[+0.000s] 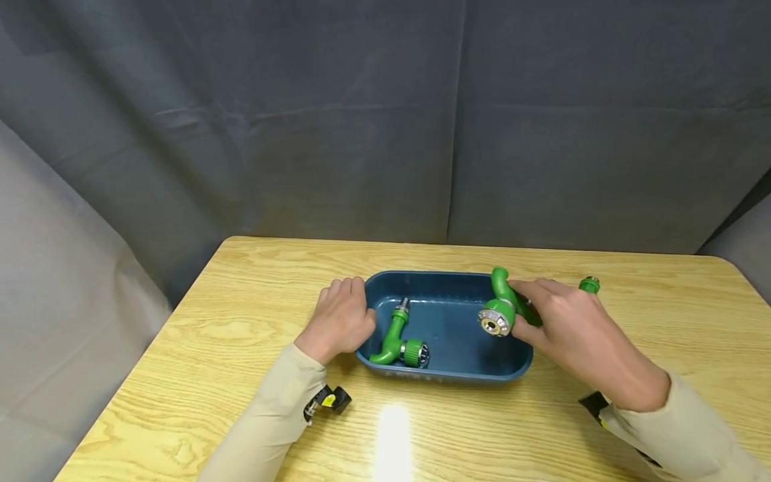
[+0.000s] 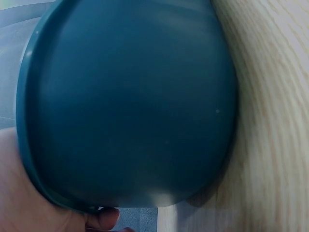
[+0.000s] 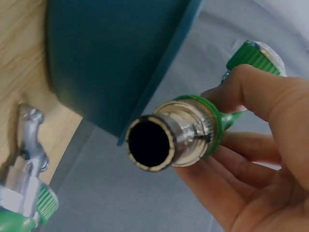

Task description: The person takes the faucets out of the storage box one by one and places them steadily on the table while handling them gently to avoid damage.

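My left hand (image 1: 342, 318) grips the left end of a dark blue plastic basin (image 1: 446, 376), fingers curled at its rim. In the left wrist view the basin's outer wall (image 2: 135, 106) fills most of the picture. Over the basin's right end my right hand (image 1: 560, 321) holds a green tap (image 1: 501, 309), its round knob facing me. The right wrist view shows this tap's hollow metal end (image 3: 186, 133) pointing at the camera. Inside the basin, at the left, lies a second green tap (image 1: 394, 338) with a ribbed knob.
Another green tap (image 1: 590, 284) is on the table right of the basin, mostly hidden behind my right hand; its metal part (image 3: 31, 140) shows in the right wrist view. The wooden table (image 1: 241, 321) ends at a grey cloth backdrop (image 1: 337, 147).
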### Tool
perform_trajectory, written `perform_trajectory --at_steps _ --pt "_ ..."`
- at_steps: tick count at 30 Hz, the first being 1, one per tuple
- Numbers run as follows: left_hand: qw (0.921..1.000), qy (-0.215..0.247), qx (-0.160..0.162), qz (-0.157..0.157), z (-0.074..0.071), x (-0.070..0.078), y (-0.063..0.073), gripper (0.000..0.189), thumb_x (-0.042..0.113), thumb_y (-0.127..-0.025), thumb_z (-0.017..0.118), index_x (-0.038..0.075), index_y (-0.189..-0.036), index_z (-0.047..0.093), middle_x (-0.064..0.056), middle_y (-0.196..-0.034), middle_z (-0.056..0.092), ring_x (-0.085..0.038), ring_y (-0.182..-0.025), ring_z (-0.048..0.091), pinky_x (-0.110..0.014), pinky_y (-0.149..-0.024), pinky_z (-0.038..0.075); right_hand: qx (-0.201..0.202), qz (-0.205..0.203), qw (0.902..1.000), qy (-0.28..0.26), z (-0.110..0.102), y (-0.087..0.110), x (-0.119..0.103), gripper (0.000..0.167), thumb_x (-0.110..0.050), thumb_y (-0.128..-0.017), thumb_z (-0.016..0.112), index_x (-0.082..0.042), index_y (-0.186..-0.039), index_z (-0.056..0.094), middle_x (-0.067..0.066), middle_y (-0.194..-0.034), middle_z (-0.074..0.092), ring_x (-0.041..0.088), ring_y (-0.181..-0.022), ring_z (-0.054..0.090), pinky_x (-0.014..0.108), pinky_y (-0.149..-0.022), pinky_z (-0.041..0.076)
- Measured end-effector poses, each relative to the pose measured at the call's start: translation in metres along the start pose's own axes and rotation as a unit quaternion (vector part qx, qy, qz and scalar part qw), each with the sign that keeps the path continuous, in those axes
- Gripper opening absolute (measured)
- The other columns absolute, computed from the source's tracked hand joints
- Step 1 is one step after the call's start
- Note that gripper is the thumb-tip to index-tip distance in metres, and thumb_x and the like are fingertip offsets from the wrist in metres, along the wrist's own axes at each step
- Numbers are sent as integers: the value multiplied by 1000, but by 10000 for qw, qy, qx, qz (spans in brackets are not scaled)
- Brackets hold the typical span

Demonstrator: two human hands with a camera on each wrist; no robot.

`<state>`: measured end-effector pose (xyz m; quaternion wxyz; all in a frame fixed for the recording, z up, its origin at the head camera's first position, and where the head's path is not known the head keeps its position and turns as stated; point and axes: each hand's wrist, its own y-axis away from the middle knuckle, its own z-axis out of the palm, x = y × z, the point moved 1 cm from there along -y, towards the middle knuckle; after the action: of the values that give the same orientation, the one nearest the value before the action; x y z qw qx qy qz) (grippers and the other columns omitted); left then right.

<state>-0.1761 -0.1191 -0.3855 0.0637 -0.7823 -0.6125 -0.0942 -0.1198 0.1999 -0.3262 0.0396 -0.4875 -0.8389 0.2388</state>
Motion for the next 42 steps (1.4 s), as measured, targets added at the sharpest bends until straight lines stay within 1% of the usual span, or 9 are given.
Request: perform_trajectory --at_steps 3,7,14,16,19,22,29,33,42 --pt "10000 11 11 1 0 -1 0 20 23 -94 48 4 -102 48 -10 -96 51 -28 -91 44 -35 -79 34 102 -82 9999 72 1 5 1 46 -13 -79 84 4 -120 71 11 -91 74 8 -66 53 23 -52 40" --pt "10000 16 19 6 -1 -1 1 20 23 -94 49 4 -102 49 -10 -97 51 -28 -92 44 -36 -79 34 128 -128 9998 92 3 11 2 46 -13 -79 84 4 -120 71 8 -86 71 5 -63 47 20 -50 34" --pt "9999 -23 98 76 -1 0 2 21 23 -93 49 3 -102 49 -11 -98 52 -29 -93 45 -38 -81 36 352 -327 9988 85 6 16 3 45 -11 -76 84 4 -116 72 10 -90 71 6 -66 50 21 -49 39" --pt "9999 -37 125 104 -2 -1 2 21 23 -93 49 3 -101 49 -12 -97 52 -29 -93 46 -38 -81 36 421 -373 9984 74 7 17 3 44 -9 -74 84 5 -114 72 13 -93 73 10 -68 58 24 -49 43" --pt "9999 -54 94 112 -2 -2 2 21 23 -93 49 3 -101 49 -11 -97 52 -29 -92 45 -37 -80 36 457 -399 9981 52 6 18 4 44 -8 -73 84 6 -113 72 18 -100 75 23 -78 71 33 -53 53" --pt "9999 -45 46 82 -2 -2 2 21 24 -94 49 4 -101 48 -11 -97 51 -28 -92 44 -37 -80 35 385 -367 9986 40 5 19 4 44 -8 -74 85 5 -114 72 20 -103 76 29 -84 74 35 -54 54" --pt "10000 -45 -5 43 -3 -3 3 22 24 -95 48 4 -103 48 -11 -99 51 -28 -94 44 -37 -82 35 236 -248 9994 60 3 19 4 44 -10 -76 83 4 -115 72 18 -104 76 21 -80 73 31 -54 53" --pt "10000 -39 -10 43 -3 -2 3 22 24 -95 48 4 -103 48 -11 -98 50 -28 -93 43 -37 -81 34 199 -205 9996 57 3 19 5 43 -10 -76 82 3 -116 71 16 -102 76 15 -74 68 28 -52 50" --pt "9999 -59 -78 26 -5 -4 4 23 25 -95 48 3 -105 48 -10 -100 50 -28 -94 43 -36 -81 34 200 -276 9994 91 1 17 6 42 -8 -75 81 3 -115 72 13 -96 75 9 -69 59 26 -52 49"
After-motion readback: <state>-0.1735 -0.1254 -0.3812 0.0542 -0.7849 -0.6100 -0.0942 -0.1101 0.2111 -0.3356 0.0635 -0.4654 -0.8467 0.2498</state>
